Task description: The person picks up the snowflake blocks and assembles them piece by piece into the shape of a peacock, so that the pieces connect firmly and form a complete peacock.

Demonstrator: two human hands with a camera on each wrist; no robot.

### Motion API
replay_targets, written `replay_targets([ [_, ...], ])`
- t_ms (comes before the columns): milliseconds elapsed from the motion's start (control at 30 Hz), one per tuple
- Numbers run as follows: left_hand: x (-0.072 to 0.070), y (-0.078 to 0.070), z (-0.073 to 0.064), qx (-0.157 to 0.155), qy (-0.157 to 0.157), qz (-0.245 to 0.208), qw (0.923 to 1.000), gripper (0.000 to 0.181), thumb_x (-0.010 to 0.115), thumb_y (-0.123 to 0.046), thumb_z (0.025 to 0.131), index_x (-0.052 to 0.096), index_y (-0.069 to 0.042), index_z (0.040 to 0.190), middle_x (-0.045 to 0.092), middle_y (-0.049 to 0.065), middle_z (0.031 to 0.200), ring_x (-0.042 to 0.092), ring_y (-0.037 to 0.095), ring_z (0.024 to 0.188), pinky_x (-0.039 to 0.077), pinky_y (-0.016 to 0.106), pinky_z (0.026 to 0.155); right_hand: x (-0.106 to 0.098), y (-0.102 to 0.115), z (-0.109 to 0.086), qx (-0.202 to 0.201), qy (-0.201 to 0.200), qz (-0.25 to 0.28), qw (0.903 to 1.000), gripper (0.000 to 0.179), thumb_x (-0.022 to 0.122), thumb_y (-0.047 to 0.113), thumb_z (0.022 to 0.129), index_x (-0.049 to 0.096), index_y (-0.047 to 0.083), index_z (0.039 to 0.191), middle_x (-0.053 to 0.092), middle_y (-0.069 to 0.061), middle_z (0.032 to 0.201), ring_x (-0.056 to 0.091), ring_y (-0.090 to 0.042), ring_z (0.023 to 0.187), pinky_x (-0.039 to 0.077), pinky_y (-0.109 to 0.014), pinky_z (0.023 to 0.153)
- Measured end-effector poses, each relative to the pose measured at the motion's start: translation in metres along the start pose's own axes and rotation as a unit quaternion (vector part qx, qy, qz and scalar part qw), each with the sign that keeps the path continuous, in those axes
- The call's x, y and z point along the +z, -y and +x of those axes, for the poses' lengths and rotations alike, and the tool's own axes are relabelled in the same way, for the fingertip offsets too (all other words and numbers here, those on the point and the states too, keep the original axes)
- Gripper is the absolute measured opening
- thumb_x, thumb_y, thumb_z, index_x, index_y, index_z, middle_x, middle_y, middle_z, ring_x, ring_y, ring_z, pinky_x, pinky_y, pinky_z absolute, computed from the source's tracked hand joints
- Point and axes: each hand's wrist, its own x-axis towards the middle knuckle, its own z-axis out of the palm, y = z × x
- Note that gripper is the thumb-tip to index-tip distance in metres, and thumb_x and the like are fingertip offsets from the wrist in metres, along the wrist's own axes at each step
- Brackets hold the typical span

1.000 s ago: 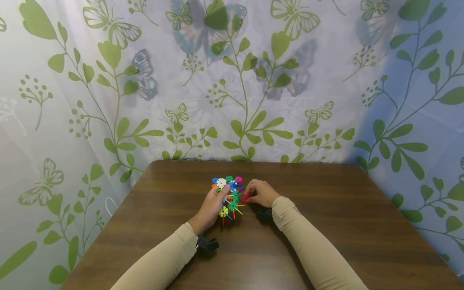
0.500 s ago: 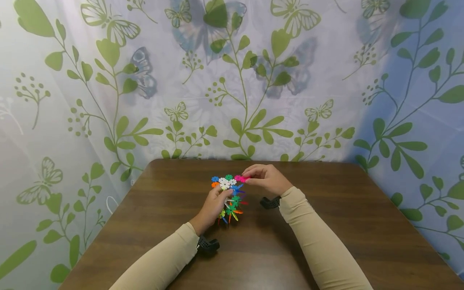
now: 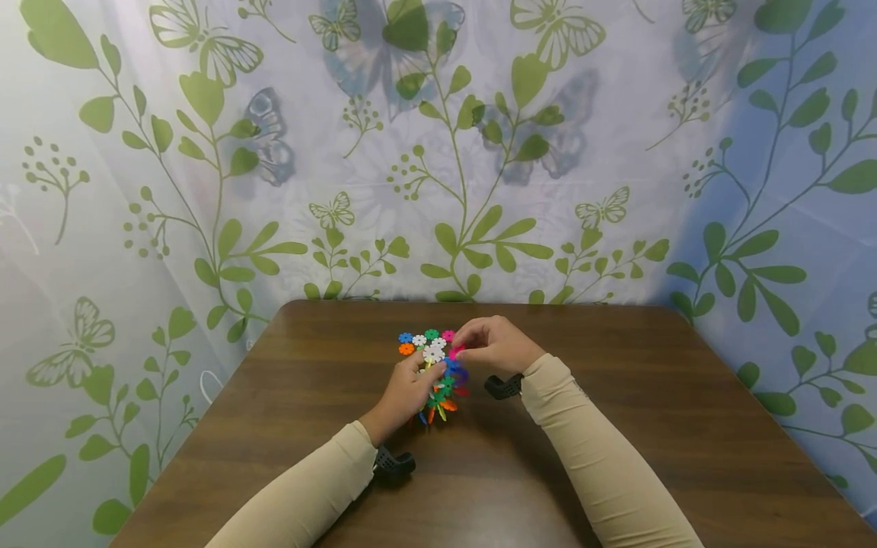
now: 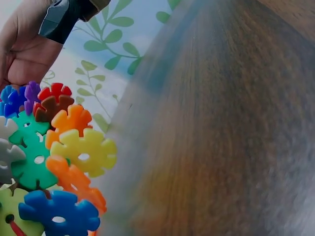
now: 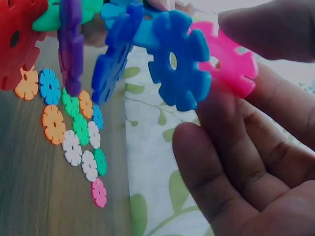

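My left hand (image 3: 404, 390) grips a built cluster of slotted plastic flower discs (image 3: 447, 385) in blue, purple, red, green, orange and yellow. It is held over the middle of the table. With thumb and fingers, my right hand (image 3: 503, 344) pinches a pink flower disc (image 5: 238, 73) at the cluster's upper right side. The pink disc stands right at the edge of a blue disc (image 5: 177, 59) and is partly behind it. In the left wrist view the cluster's yellow disc (image 4: 84, 152) is near, with the right hand beyond; the left hand is out of that view.
Several loose flower discs lie flat on the brown table (image 3: 617, 426) behind the cluster, among them an orange disc (image 5: 53, 124), a white disc (image 5: 72, 147) and a pink one (image 5: 99, 192). A leaf-patterned curtain (image 3: 452, 152) hangs at the table's back edge.
My right hand went from the cluster's right side up toward the back, then came down and left with the pink disc to the blue disc. The left hand has turned the cluster.
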Motion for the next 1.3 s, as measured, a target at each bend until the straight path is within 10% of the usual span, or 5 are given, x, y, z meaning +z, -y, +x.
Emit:
replay_targets([
  [267,-0.002,-0.003,0.000,0.055,-0.020,0.103,0.9930,0.031,0.064,-0.032,0.109,0.056,-0.009,0.089,0.045,-0.004,0.059,0.038,0.008,0.047,0.036,0.025,0.047,-0.002,0.008,-0.001,0.025,0.003,-0.040,0.9989,0.013,0.083,0.010,0.093,0.079,0.006,0.104,0.076,0.000,0.103,0.071,-0.018,0.089,0.059,-0.036,0.079],
  [667,0.000,-0.003,0.002,0.105,-0.030,0.153,0.9822,0.020,0.064,-0.025,0.109,0.067,-0.007,0.101,0.056,-0.007,0.068,0.050,0.009,0.055,0.047,0.026,0.053,0.006,0.008,0.003,0.034,-0.018,-0.069,0.9969,0.013,0.087,0.009,0.089,0.082,0.008,0.101,0.077,0.001,0.100,0.073,-0.013,0.085,0.061,-0.034,0.077],
  [1033,-0.004,0.000,0.002,0.076,-0.010,0.136,0.9877,0.022,0.060,-0.025,0.111,0.067,-0.005,0.108,0.059,-0.006,0.073,0.054,0.009,0.059,0.049,0.026,0.055,0.017,0.015,0.006,0.067,-0.025,-0.104,0.9920,0.018,0.088,0.013,0.088,0.081,0.002,0.102,0.077,0.001,0.095,0.071,-0.010,0.082,0.060,-0.031,0.077],
  [1300,-0.005,-0.003,0.008,-0.039,-0.017,0.035,0.9985,0.036,0.060,-0.040,0.109,0.061,-0.005,0.097,0.050,0.000,0.069,0.043,0.015,0.056,0.041,0.030,0.054,0.002,0.001,0.004,0.087,-0.068,-0.042,0.9931,0.028,0.076,0.024,0.101,0.075,0.007,0.124,0.075,-0.005,0.115,0.071,-0.017,0.101,0.058,-0.042,0.089],
])
